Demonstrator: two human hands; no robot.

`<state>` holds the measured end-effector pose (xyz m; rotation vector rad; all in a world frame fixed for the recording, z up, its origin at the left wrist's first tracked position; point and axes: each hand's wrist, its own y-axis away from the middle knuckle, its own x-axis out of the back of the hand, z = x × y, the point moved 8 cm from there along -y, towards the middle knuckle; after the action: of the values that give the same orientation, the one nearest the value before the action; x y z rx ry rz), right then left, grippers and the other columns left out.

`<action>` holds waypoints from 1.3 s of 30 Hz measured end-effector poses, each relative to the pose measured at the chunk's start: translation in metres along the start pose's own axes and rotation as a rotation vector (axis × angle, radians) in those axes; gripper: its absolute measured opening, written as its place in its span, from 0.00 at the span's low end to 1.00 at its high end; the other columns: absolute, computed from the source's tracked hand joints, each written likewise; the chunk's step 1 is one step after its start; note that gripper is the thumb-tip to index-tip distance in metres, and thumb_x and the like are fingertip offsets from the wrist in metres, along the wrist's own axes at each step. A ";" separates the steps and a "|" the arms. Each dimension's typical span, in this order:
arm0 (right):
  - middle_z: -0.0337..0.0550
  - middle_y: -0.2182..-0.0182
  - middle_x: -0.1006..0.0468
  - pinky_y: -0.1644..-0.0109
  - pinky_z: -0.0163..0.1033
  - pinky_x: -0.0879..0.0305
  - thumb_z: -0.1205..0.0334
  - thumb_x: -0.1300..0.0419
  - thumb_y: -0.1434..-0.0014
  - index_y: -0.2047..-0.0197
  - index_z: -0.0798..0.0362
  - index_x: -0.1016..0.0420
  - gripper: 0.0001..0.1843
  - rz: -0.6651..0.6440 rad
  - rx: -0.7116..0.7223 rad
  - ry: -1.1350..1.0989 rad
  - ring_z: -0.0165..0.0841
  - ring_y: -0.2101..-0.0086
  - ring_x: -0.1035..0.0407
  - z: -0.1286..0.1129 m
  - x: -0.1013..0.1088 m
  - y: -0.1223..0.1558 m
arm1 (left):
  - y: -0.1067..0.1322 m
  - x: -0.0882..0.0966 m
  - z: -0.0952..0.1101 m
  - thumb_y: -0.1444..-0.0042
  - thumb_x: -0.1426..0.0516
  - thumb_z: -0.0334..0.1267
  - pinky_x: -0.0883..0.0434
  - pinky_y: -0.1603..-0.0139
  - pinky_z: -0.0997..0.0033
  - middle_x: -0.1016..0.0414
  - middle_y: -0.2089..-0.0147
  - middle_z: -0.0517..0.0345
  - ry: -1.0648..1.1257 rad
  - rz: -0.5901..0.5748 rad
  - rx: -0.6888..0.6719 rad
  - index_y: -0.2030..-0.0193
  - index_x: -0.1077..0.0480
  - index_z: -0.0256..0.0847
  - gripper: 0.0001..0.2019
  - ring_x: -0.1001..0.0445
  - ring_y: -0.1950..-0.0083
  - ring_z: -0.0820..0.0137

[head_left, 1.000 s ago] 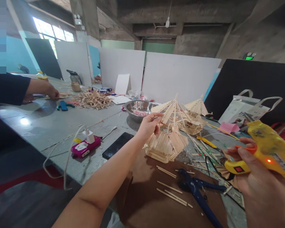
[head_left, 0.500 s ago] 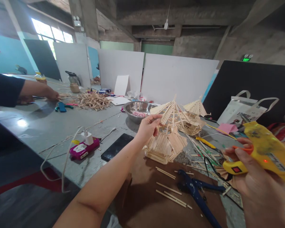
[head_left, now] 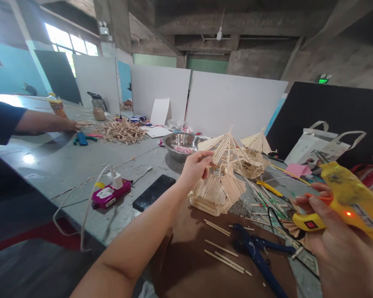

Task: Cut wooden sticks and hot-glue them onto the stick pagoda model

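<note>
A pinch on one side, a full grip on the other

Our left hand (head_left: 195,169) closes thumb and fingers on the near-left edge of a pointed stick roof (head_left: 226,150). The roof sits above the lower stick model (head_left: 214,193); whether the two are joined, we cannot tell. Our right hand (head_left: 342,244) wraps the yellow glue gun (head_left: 343,190), fingers at the trigger (head_left: 325,200); squeezed or not, we cannot tell. Red light (head_left: 348,214) on, nozzle (head_left: 321,157) tilted up, well apart from the roof.

We judge the step as steadying the roof with glue at the ready. The next move seems to call for a still left pinch and a careful nozzle.

Farther out: cut sticks (head_left: 224,261) and blue cutters (head_left: 256,252) on a brown sheet (head_left: 186,269); a second stick model (head_left: 257,142) behind; a phone (head_left: 153,192) to the left.

Against half a second ago, both our grips match. The co-worker's arm (head_left: 42,122) at far left has shifted; the bottle (head_left: 57,106) behind it shows more fully.
</note>
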<state>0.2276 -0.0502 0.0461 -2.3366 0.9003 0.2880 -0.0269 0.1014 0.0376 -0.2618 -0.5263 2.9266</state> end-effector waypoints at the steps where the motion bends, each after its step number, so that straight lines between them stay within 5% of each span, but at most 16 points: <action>1: 0.35 0.65 0.31 0.72 0.35 0.33 0.68 0.38 0.63 0.70 0.49 0.29 0.13 0.002 0.003 0.004 0.25 0.77 0.34 -0.001 0.000 0.000 | 0.000 0.000 0.000 0.52 0.49 0.34 0.48 0.91 0.81 0.30 0.77 0.61 -0.006 -0.001 0.002 0.62 0.34 0.34 0.10 0.43 0.90 0.85; 11: 0.35 0.74 0.30 0.69 0.34 0.33 0.65 0.38 0.64 0.70 0.47 0.28 0.12 0.025 -0.048 0.076 0.27 0.77 0.34 0.004 -0.001 0.002 | 0.002 -0.001 0.000 0.51 0.50 0.33 0.47 0.90 0.81 0.30 0.77 0.61 -0.018 0.006 0.035 0.61 0.35 0.34 0.10 0.44 0.90 0.86; 23: 0.34 0.69 0.30 0.72 0.34 0.33 0.67 0.38 0.64 0.72 0.49 0.29 0.11 0.018 -0.020 0.017 0.25 0.77 0.33 0.008 0.002 -0.001 | 0.002 0.000 0.002 0.51 0.49 0.34 0.47 0.90 0.81 0.30 0.77 0.61 -0.036 0.022 -0.023 0.62 0.34 0.35 0.09 0.44 0.90 0.85; 28: 0.36 0.64 0.31 0.71 0.35 0.34 0.70 0.39 0.61 0.74 0.53 0.32 0.08 0.005 0.084 -0.007 0.25 0.78 0.34 -0.005 0.000 -0.002 | 0.027 0.025 0.029 0.51 0.48 0.37 0.41 0.87 0.82 0.29 0.75 0.60 -0.195 0.282 -0.349 0.63 0.34 0.37 0.09 0.41 0.87 0.85; 32: 0.36 0.67 0.31 0.71 0.36 0.34 0.71 0.40 0.61 0.74 0.54 0.33 0.07 -0.009 0.158 -0.007 0.24 0.79 0.34 -0.014 0.000 -0.003 | 0.068 0.029 0.052 0.51 0.48 0.35 0.37 0.79 0.82 0.27 0.70 0.59 -0.431 0.299 -0.602 0.60 0.34 0.40 0.10 0.36 0.81 0.83; 35: 0.35 0.67 0.31 0.71 0.37 0.34 0.71 0.41 0.60 0.74 0.54 0.33 0.07 -0.029 0.170 0.001 0.24 0.79 0.35 -0.017 -0.002 -0.005 | 0.085 0.009 0.043 0.52 0.47 0.33 0.35 0.74 0.82 0.26 0.71 0.59 -0.646 0.013 -0.569 0.64 0.31 0.41 0.08 0.32 0.76 0.80; 39: 0.36 0.68 0.31 0.73 0.36 0.35 0.72 0.42 0.60 0.75 0.56 0.33 0.06 -0.025 0.203 -0.023 0.24 0.79 0.35 -0.022 -0.001 -0.007 | 0.108 -0.032 -0.018 0.49 0.51 0.35 0.35 0.66 0.81 0.25 0.67 0.59 -0.843 -0.640 -0.310 0.65 0.30 0.42 0.10 0.29 0.68 0.77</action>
<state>0.2314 -0.0589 0.0675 -2.1521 0.8474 0.2029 -0.0051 0.0012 -0.0135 0.9624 -0.9426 2.1926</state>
